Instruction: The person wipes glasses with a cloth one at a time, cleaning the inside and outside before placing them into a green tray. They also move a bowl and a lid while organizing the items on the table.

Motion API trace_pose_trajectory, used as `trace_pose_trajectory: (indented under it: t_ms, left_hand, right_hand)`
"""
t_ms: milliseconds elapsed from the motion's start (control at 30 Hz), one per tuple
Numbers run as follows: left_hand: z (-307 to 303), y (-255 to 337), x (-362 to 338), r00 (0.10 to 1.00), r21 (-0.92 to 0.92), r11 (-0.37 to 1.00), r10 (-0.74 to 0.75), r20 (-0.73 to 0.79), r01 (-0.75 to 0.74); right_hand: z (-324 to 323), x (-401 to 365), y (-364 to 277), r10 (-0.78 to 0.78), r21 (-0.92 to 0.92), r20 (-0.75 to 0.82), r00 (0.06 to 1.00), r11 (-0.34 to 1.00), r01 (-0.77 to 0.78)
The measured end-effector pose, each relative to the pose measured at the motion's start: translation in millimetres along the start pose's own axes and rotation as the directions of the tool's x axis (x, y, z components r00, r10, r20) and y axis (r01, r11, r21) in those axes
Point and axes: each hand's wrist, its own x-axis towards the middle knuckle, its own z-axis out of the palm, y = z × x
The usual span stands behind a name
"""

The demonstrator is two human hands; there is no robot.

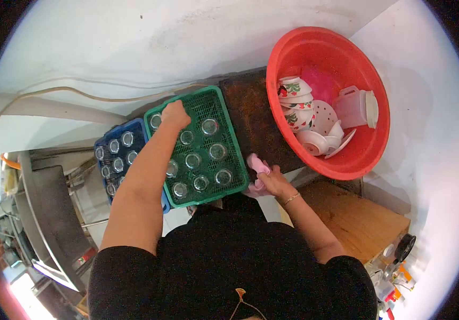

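Note:
A green plastic basket (234, 140) holds several clear glasses, such as one glass (217, 151) near its right side. Over the basket's far left part is my left hand (176, 115), its fingers curled downward and closed. Whatever they grip, if anything, is hidden beneath the hand. One glass (155, 121) stands just left of it. My right hand (275, 182), with a bracelet at the wrist, grips a pink cloth (258, 164) beside the basket's near right corner.
A red basin (314, 169) at the right holds stacked floral bowls (296, 101), white dishes and a clear pitcher (351, 106). Left of the green basket, a blue basket (107, 133) carries more glasses. A cable (80, 88) runs along the wall. A wooden surface (352, 218) lies lower right.

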Motion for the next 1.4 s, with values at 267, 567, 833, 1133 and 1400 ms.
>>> trace_pose_trajectory:
  t_ms: [267,567,833,1133,1400]
  left_hand:
    - [-53.3,-19.0,-67.1,0.944,-0.182,0.965,0.129,-0.304,-0.190]
    - [-79.4,-90.4,-176.8,0.931,-0.920,-0.330,0.355,0.084,0.209]
    - [-62.9,-110.2,-282.4,0.750,-0.988,-0.130,0.660,-0.024,0.082]
    - [-46.4,-117.9,-343.5,0.906,-0.899,0.182,0.232,-0.355,-0.399]
    - [-54.2,-154.1,-354.2,0.348,-0.519,-0.424,0.906,-0.243,0.742]
  right_hand:
    - [-60.0,-31.8,-40.0,-0.067,0.420,0.245,0.967,0.906,-0.044]
    - [-92.0,-88.8,-192.1,-0.211,0.997,-0.067,0.975,0.017,0.072]
    - [-59.8,-141.7,-327.6,-0.558,0.577,-0.144,0.817,0.623,0.528]
    - [-6.2,-196.6,-406.4,-0.753,-0.577,-0.132,0.644,0.587,0.568]
    - [11.3,-167.6,-372.5,-0.526,0.941,-0.159,0.836,0.176,0.290]
